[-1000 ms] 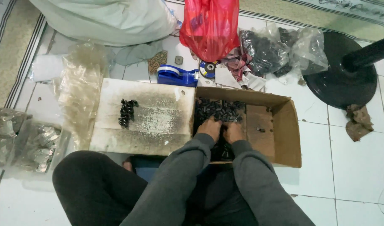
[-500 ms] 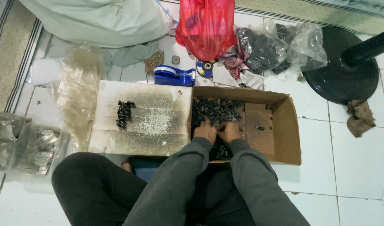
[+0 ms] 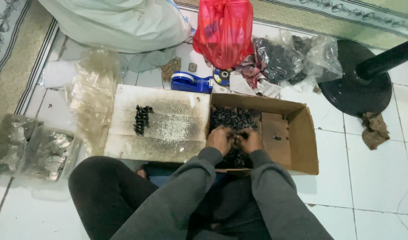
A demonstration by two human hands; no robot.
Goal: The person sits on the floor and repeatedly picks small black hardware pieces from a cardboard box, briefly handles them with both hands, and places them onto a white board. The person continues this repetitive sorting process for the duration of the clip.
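While the person sits on a white tiled floor [image 3: 377,178] with legs folded, both hands reach into an open cardboard box [image 3: 302,133] in front of them. The left hand [image 3: 219,139] and the right hand [image 3: 250,140] rest side by side, fingers curled down into a heap of small black parts [image 3: 233,118] filling the box's left half; I cannot tell whether either hand is grasping any. The box's right half shows bare cardboard.

Just left of the box, touching it, lies a flat, stained white board [image 3: 168,124] with a small cluster of the same black parts on it. Left of the board lie crumpled clear plastic bags [image 3: 95,95], and farther left, clear bags of silvery pieces [image 3: 44,149].

Beyond the box sit a blue tape dispenser [image 3: 190,82], a red plastic bag [image 3: 224,29], clear bags of dark parts [image 3: 284,58], and a large pale sack [image 3: 119,22]. At right stands a round black stand base [image 3: 353,91] with a crumpled rag [image 3: 375,129] beside it. Patterned carpet [image 3: 12,58] edges the tiles on the left and along the top.
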